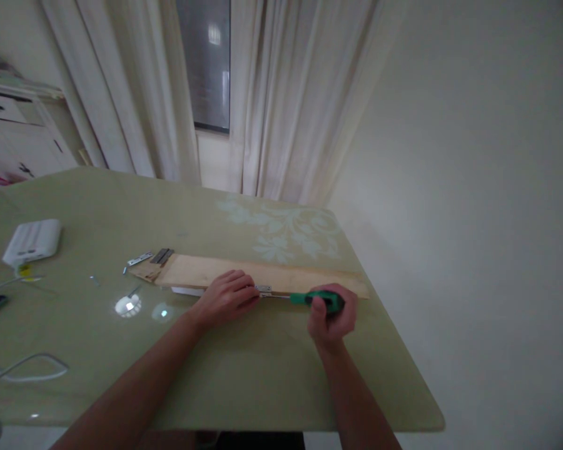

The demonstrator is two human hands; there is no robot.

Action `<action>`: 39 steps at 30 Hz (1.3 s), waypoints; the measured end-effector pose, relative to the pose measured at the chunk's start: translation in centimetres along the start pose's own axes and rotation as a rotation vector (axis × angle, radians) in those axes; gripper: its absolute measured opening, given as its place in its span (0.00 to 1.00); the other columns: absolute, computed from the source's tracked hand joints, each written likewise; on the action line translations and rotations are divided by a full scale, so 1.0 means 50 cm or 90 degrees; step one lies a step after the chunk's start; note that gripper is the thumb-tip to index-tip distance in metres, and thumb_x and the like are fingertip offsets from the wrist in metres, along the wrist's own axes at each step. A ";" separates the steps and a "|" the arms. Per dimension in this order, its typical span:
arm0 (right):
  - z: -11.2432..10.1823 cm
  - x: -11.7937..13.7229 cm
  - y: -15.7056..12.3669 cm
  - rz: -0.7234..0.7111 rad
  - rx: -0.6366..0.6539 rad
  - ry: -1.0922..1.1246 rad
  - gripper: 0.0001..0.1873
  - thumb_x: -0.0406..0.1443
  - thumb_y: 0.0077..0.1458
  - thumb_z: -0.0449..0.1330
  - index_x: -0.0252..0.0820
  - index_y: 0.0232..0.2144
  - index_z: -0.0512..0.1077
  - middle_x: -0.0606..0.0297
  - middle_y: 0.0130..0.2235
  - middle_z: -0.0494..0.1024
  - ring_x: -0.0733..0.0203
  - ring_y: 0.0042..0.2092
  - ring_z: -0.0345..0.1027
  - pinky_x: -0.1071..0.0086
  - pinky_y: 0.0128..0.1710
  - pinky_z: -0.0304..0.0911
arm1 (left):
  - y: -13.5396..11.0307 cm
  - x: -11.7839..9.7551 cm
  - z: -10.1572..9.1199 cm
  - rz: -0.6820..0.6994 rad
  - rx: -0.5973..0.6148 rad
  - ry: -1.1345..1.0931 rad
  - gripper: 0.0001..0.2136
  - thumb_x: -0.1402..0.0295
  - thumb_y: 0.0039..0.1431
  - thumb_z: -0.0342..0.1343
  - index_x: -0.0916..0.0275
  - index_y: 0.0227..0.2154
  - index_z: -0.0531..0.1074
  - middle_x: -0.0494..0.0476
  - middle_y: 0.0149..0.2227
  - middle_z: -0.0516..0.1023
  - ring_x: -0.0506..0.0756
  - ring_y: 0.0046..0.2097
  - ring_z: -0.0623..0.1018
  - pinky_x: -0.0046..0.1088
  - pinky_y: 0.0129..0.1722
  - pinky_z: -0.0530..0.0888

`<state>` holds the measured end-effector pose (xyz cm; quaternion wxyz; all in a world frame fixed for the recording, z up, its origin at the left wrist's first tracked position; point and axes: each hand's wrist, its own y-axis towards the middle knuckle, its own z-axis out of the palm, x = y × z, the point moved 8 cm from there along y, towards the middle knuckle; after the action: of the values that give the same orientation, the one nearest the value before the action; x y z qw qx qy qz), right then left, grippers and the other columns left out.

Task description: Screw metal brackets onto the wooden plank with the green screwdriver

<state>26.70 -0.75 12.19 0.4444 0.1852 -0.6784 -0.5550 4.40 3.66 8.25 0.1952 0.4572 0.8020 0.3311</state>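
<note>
A long pale wooden board [197,269] lies across the table. At its near edge sits a small metal hinge [264,289], partly covered by the fingers of my left hand [229,295]. These fingers are closed together on the hinge and the board's edge; the thumb side is hard to see. My right hand [333,312] is wrapped round the green handle of a screwdriver [303,299]. Its thin shaft points left, with the tip by the hinge and my left fingertips. Whether a screw is at the tip is too small to tell.
Dark metal hinges [162,255] and a silver hinge [139,258] rest at the board's left end on a wood piece [143,270]. A white power bank [32,240] with a cable [23,369] lies left. A wall [473,219] borders the table's right side.
</note>
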 end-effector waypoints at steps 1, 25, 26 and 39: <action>-0.006 -0.024 0.005 0.064 -0.035 0.014 0.10 0.43 0.67 0.61 0.45 0.45 0.70 0.69 0.31 0.76 0.66 0.23 0.71 0.72 0.22 0.69 | 0.000 0.003 -0.002 -0.013 -0.007 -0.010 0.04 0.69 0.69 0.58 0.61 0.37 0.77 0.55 0.34 0.78 0.53 0.36 0.75 0.30 0.38 0.72; 0.091 -0.208 -0.066 0.732 -0.066 0.472 0.21 0.41 0.45 0.74 0.46 0.36 0.68 0.65 0.39 0.85 0.61 0.41 0.82 0.70 0.39 0.79 | -0.008 0.022 0.016 -0.041 0.026 0.028 0.05 0.67 0.70 0.58 0.60 0.42 0.78 0.57 0.41 0.81 0.55 0.41 0.77 0.34 0.44 0.71; 0.093 -0.206 -0.069 0.740 -0.057 0.472 0.20 0.41 0.46 0.74 0.46 0.36 0.68 0.65 0.39 0.86 0.63 0.37 0.82 0.72 0.34 0.77 | -0.008 0.021 0.017 -0.041 0.026 0.028 0.05 0.67 0.71 0.58 0.60 0.42 0.78 0.57 0.41 0.82 0.55 0.41 0.77 0.34 0.44 0.71; 0.129 -0.141 -0.066 0.714 0.096 0.475 0.21 0.50 0.57 0.66 0.42 0.46 0.78 0.62 0.35 0.86 0.62 0.33 0.77 0.71 0.30 0.70 | -0.002 -0.010 0.039 -0.035 0.038 0.057 0.12 0.72 0.71 0.55 0.59 0.52 0.79 0.60 0.44 0.81 0.58 0.45 0.76 0.38 0.46 0.71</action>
<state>24.49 7.27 6.42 0.8554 0.0148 -0.5097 -0.0907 5.77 3.89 6.82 0.1541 0.4255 0.8317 0.3217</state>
